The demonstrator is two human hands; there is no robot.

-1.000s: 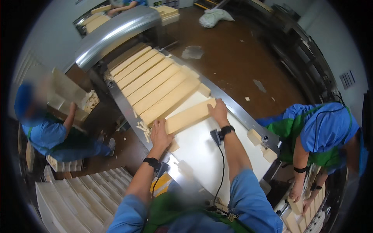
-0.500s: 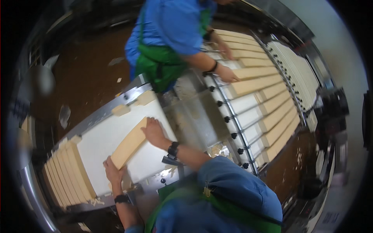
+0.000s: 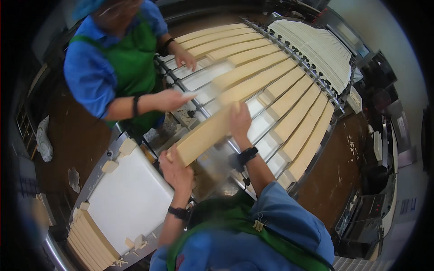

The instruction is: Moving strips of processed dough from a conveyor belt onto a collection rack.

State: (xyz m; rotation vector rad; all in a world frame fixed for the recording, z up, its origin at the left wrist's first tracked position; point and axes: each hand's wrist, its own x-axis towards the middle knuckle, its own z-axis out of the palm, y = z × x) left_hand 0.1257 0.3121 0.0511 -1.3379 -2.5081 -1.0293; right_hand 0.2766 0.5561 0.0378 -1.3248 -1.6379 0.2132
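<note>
A long pale-yellow block is held in the air between my two hands, tilted up toward the right. My left hand grips its near-left end. At the far-right end, my right hand is closed round the block. Beneath it lies the gap between a white belt on the left and a rod-divided conveyor on the right. Several similar blocks lie in lanes there, close to my right hand. What the block is made of, I cannot tell.
Across the conveyor a person in a blue shirt and green apron reaches over its edge; one hand is near a small pale thing. Several blocks stand side by side at the left belt's end. Offcuts lie along its rim.
Both my hands have carried the block from above the white belt rightward, toward the lanes. My view has turned right. The other person has straightened somewhat and drawn their hands back from the blocks.
</note>
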